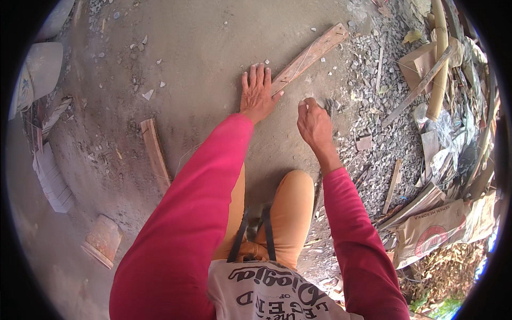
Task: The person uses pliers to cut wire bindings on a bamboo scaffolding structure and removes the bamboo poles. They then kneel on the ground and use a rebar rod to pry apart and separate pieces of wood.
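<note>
My left hand [257, 93] lies with fingers spread on the grey ground, its thumb against the near end of a wooden board [314, 53], which has nails and thin string or wire on it. My right hand [314, 121] is closed, just right of and below that end. A dark tool-like object [329, 106] shows behind its knuckles; whether it is gripped is unclear, and what the fingers hold is hidden. A shorter plank [152, 146] with thin wire beside it lies left of my left arm.
Gravel [368, 80] runs along the right, beside bamboo [440, 53], wood scraps, plastic and a paper sack [437, 229]. A dirty bucket [101, 240] lies at lower left, below pale sheet scraps [50, 176]. My bent knee [290, 197] is below my hands.
</note>
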The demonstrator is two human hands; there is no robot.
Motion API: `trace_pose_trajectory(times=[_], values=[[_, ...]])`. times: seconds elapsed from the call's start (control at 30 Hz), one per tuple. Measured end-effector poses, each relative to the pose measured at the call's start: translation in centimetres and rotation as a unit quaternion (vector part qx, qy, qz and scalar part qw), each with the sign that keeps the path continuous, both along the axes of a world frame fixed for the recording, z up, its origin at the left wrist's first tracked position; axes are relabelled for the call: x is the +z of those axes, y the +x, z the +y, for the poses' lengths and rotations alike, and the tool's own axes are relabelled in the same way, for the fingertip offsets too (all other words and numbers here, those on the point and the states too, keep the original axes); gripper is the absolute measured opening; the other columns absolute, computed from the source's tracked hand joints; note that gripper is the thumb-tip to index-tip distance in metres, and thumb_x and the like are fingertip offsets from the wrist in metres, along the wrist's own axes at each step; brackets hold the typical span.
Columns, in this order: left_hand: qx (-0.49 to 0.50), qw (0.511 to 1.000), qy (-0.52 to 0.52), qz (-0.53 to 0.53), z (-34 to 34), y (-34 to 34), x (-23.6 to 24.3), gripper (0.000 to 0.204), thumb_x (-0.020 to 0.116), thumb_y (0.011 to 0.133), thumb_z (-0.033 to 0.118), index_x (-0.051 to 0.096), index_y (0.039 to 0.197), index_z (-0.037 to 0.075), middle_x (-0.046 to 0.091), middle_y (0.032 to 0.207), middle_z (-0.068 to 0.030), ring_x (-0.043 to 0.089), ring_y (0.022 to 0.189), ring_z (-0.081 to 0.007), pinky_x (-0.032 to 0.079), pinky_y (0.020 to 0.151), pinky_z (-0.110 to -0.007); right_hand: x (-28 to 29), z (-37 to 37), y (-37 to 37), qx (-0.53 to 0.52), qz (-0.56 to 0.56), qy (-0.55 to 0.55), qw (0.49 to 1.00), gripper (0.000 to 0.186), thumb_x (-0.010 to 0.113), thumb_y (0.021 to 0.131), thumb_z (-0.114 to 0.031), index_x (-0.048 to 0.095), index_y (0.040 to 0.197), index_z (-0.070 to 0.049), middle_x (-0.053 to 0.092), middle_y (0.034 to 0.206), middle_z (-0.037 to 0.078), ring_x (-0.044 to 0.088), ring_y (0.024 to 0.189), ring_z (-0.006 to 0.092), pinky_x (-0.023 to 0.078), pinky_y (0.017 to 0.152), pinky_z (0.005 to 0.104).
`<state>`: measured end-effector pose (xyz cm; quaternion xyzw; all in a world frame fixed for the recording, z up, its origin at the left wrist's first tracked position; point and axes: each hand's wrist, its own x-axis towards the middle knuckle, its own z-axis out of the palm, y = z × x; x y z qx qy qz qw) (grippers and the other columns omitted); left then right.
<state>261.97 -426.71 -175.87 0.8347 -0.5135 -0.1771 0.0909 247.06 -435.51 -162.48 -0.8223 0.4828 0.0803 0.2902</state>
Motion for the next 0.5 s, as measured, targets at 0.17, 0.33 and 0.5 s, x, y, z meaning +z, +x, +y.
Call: trace_pose_trajectory(times=[0.17,0.33,0.5], values=[[0.008,0.999,0.011,-0.032,-0.8,0.4,-0.9,0.085,0.052,0.105,0.056,0.03,0.163,-0.003,0.022,0.17,-0.0219,0.016,0.158,-0.0404,0.016,0.126,-0.06,-4.9,-2.8,6.2,0.112,0.057,-0.012,0.992,0.03,0.056,0.103,-0.025,0.064,0.107,0.003,0.072,0.095,0.029,0.072,0.096,0.0491,0.058,0.086,0.0529],[-0.011,0.998,0.058,-0.009,-0.7,0.8,-0.3,0.083,0.054,0.104,0.054,0.032,0.162,-0.001,0.021,0.17,-0.0213,0.017,0.158,-0.0406,0.017,0.126,-0.062,-6.7,-5.5,6.7,0.22,0.093,0.05,0.97,0.025,0.062,0.097,-0.02,0.067,0.101,0.004,0.072,0.096,0.03,0.073,0.096,0.0459,0.059,0.084,0.0503],[-0.028,0.996,0.071,-0.038,-0.9,1.3,0.0,0.086,0.061,0.1,0.051,0.033,0.161,-0.001,0.022,0.17,-0.0217,0.019,0.157,-0.0408,0.018,0.125,-0.062,-4.8,-5.6,8.0,0.281,0.045,0.034,0.958,0.025,0.064,0.096,-0.021,0.068,0.092,0.004,0.072,0.089,0.028,0.073,0.091,0.0434,0.059,0.08,0.0495]])
